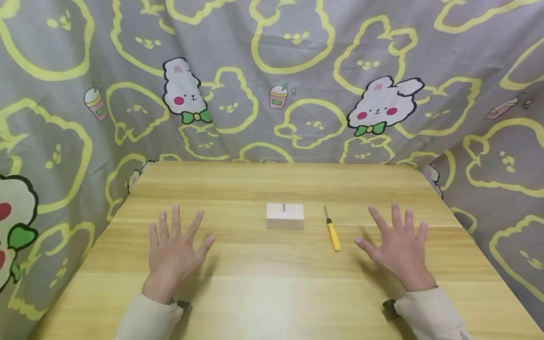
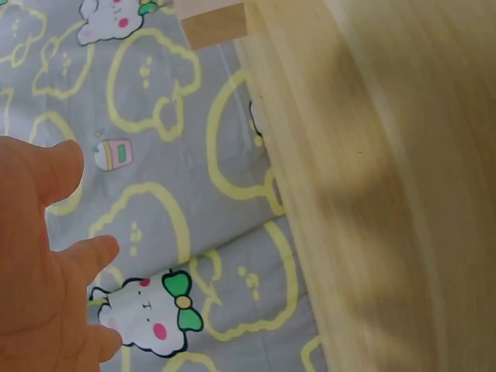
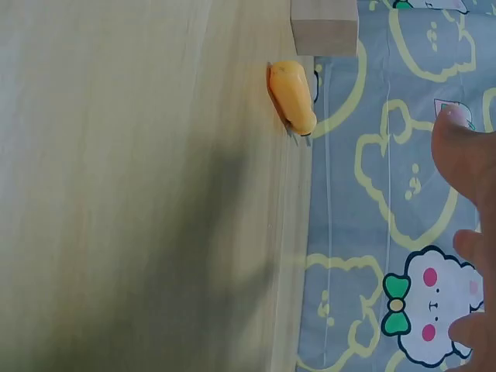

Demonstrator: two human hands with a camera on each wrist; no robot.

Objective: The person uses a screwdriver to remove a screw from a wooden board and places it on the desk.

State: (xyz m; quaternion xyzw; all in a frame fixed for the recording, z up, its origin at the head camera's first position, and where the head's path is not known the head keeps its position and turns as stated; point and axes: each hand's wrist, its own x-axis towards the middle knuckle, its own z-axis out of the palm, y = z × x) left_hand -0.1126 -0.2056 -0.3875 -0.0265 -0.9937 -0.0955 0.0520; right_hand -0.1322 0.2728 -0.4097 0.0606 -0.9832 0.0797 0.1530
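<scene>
A pale wooden block (image 1: 284,222) lies on the table, with a small metal screw (image 1: 284,207) standing up from its top. To its right is a screwdriver (image 1: 333,234) with a yellow handle, its thin shaft pointing away from me. My left hand (image 1: 174,252) is held over the table left of the block, fingers spread, holding nothing. On the other side, my right hand (image 1: 399,250) is spread the same way, nearest to the screwdriver and apart from it. The right wrist view shows the yellow handle (image 3: 292,97) close to the block (image 3: 325,35).
The wood-grain table (image 1: 272,288) reaches back to a grey curtain (image 1: 238,42) printed with yellow outlines and white rabbits. That fabric also hangs along the left and right sides. Dark bands sit at both sleeve cuffs.
</scene>
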